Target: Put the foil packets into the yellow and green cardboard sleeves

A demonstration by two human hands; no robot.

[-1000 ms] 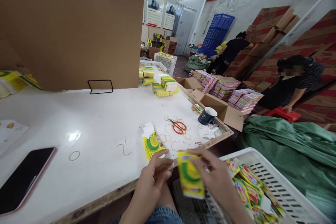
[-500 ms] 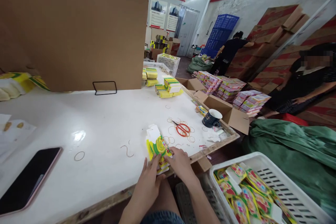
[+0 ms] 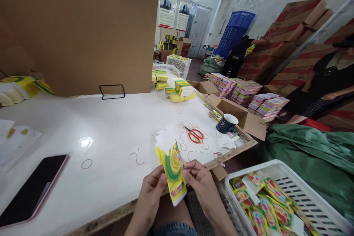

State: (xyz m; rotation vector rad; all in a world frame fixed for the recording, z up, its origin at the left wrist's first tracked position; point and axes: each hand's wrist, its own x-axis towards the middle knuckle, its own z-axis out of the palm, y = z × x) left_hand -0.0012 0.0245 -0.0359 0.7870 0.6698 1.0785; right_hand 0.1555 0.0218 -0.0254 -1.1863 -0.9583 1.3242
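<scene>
White tabletop with a worn wooden edge fills the near part of a workroom stacked with boxes; the person sits at it, a yellow-and-green printed carton held over the near edge between both hands. Its long axis runs roughly away from the body, the far end leaning slightly left, the lower end hanging free past the thumbs.

Left hand lies along the carton's left side, thumb and curled fingers closed on that edge. Right hand pinches the opposite side between thumb and fingers, with little gap. Both are in contact, so neither is nearer; whether the carton is one layer or several folded ones I cannot tell.

Just beyond its far end lie white paper flaps. Red-handled scissors rest among rubber bands to the right, then a dark mug. A white slatted crate of printed packets stands right of the right forearm; a smartphone lies well left. Nothing stands between either hand and the carton.
</scene>
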